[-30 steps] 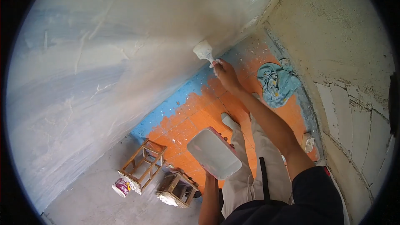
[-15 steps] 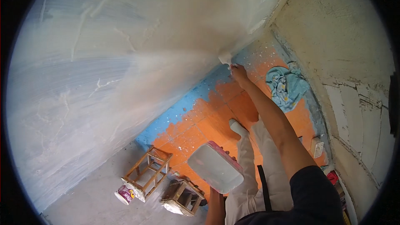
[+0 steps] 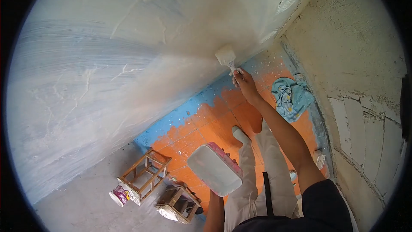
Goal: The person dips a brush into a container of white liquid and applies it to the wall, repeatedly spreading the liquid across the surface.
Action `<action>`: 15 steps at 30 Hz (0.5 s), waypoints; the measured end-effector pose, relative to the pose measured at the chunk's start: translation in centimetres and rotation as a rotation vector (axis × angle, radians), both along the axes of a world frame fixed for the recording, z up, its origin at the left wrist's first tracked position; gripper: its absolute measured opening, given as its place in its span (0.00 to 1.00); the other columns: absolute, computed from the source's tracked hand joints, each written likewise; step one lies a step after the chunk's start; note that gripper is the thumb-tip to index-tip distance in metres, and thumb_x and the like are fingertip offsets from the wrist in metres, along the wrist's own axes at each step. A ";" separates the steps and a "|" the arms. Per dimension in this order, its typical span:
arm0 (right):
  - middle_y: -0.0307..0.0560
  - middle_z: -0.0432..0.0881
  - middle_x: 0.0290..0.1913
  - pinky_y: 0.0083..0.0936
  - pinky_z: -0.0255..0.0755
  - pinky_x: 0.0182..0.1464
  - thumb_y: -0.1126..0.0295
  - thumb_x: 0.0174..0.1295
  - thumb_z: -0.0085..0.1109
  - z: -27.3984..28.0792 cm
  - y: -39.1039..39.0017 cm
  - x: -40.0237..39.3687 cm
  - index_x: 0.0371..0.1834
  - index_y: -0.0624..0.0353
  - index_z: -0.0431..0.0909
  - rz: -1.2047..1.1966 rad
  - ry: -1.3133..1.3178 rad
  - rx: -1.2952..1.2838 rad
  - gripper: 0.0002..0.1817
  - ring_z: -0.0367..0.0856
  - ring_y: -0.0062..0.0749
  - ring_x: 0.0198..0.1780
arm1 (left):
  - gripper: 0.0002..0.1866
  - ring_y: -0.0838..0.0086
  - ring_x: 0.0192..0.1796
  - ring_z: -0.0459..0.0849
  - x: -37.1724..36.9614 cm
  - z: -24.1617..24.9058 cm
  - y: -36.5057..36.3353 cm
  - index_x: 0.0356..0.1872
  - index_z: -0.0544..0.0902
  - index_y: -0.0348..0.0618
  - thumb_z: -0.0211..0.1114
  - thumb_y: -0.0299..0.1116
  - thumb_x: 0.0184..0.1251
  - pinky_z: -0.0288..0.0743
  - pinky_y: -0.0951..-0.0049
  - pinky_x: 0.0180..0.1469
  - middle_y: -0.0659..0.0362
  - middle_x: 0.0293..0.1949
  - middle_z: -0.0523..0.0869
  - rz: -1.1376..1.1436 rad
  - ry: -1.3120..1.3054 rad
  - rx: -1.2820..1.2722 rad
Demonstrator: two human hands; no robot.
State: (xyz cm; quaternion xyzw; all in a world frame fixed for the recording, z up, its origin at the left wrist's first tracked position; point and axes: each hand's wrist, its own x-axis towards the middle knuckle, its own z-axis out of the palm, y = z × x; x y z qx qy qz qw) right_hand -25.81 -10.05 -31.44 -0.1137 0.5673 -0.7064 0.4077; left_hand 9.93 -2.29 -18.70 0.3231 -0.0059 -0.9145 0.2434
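My right hand [image 3: 243,80] is closed round the handle of a wide brush [image 3: 226,55], whose pale head lies against or very near the whitish wall [image 3: 141,56]. Below, my left hand [image 3: 231,161] holds a rectangular tub [image 3: 214,169] from its far side and underneath; a few fingertips show along the pink rim. Pale grey-white liquid or coating fills the inside of the tub. Most of the left palm is hidden by it.
Two wooden stools, one [image 3: 146,175] beside a purple-and-white bucket [image 3: 120,195] and another [image 3: 179,203], stand at lower left. A teal cloth [image 3: 292,98] lies on the orange and blue floor [image 3: 201,126]. A rough wall [image 3: 347,47] rises at right.
The brush has risen slightly up the wall and its head now shows fully. The view has shifted a little, so tub and stools sit further left.
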 end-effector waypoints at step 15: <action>0.33 0.68 0.25 0.22 0.65 0.31 0.64 0.84 0.48 18.7 -0.1 -1.0 0.44 0.63 0.76 -0.003 0.200 -0.168 0.14 0.67 0.18 0.26 | 0.51 0.47 0.68 0.80 -4.3 8.5 -2.8 0.80 0.62 0.48 0.65 0.70 0.65 0.76 0.38 0.69 0.47 0.72 0.75 -0.039 0.198 -0.010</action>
